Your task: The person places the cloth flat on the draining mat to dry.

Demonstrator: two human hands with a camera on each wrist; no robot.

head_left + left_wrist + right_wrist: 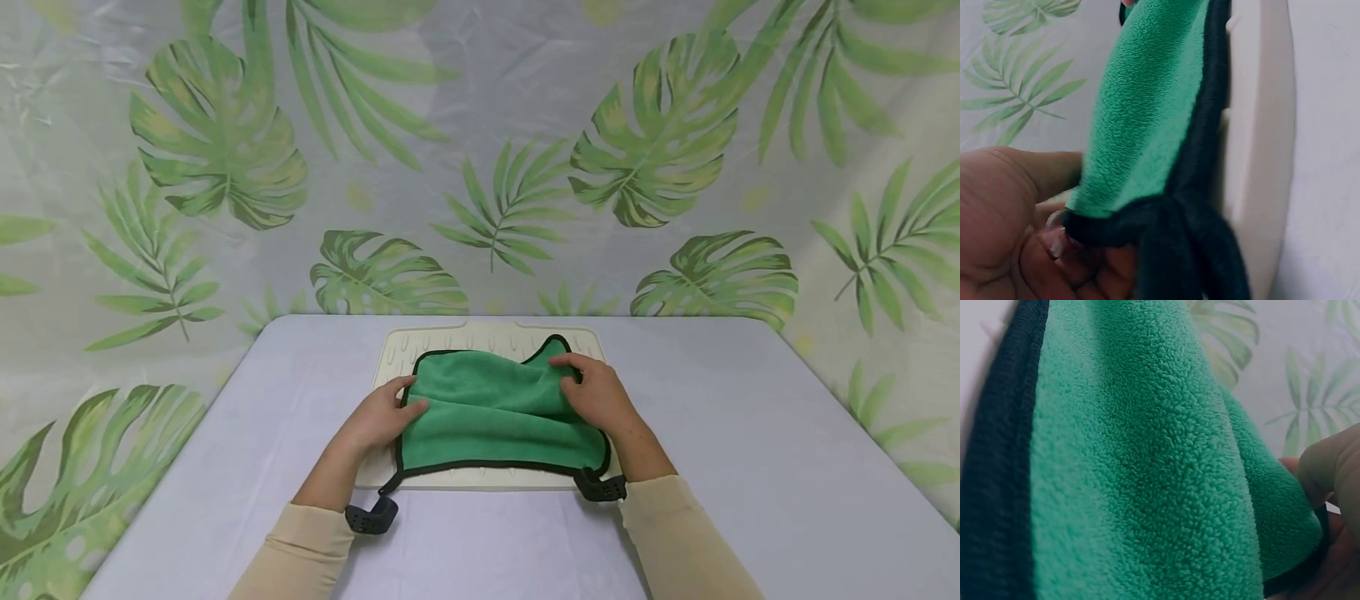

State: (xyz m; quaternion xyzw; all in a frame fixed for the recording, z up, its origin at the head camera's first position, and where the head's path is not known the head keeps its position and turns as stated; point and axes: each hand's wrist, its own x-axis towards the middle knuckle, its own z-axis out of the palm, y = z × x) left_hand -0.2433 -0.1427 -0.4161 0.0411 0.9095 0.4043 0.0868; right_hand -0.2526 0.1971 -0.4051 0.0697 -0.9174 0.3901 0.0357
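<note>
A green fleecy towel [487, 437] with a black edge band lies spread over a cream ribbed mat [396, 343], with a shallow fold running across its middle. My left hand [381, 417] pinches the towel's left edge, the thumb on top and the other fingers underneath, as the left wrist view shows. At the right edge my right hand [600, 396] pinches the cloth, thumb above and fingers below. The far right corner of the towel sticks up beside that hand. From the near left corner hangs a black loop [1169, 250]. Most of the mat is hidden under the towel.
The mat lies on a white-covered table [720, 400] near its far edge. Behind stands a leaf-patterned curtain [510, 108]. A black wrist device [372, 517] sits at the left cuff, another black device [600, 486] at the right.
</note>
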